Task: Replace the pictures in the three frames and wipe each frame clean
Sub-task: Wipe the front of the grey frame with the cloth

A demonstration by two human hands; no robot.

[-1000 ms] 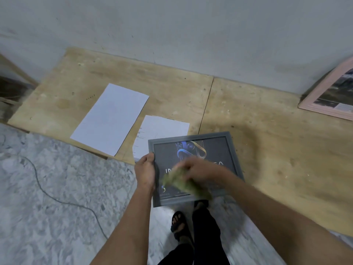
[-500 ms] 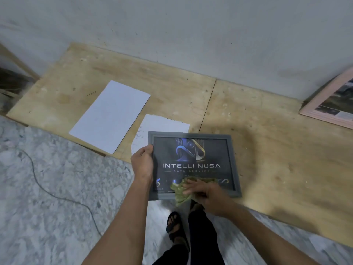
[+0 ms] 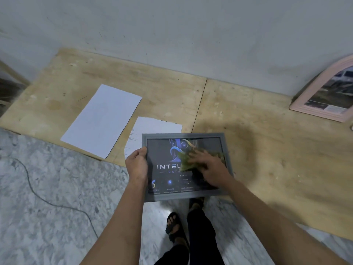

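Right hand (image 3: 208, 167), spread on green cloth (image 3: 186, 161), hides the gray frame (image 3: 183, 196)'s lettering.

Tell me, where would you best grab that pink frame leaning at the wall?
Probably the pink frame by its lower border, coming from the front. It leans back against the wall, its bottom edge on the plywood board, so that border faces the person.

Frame (image 3: 186, 196) at board's (image 3: 267, 150) front edge, overhanging floor (image 3: 47, 188); cloth (image 3: 186, 161) on it; two sheets (image 3: 103, 119) left behind; second frame (image 3: 322, 113) far right, against wall (image 3: 172, 35).
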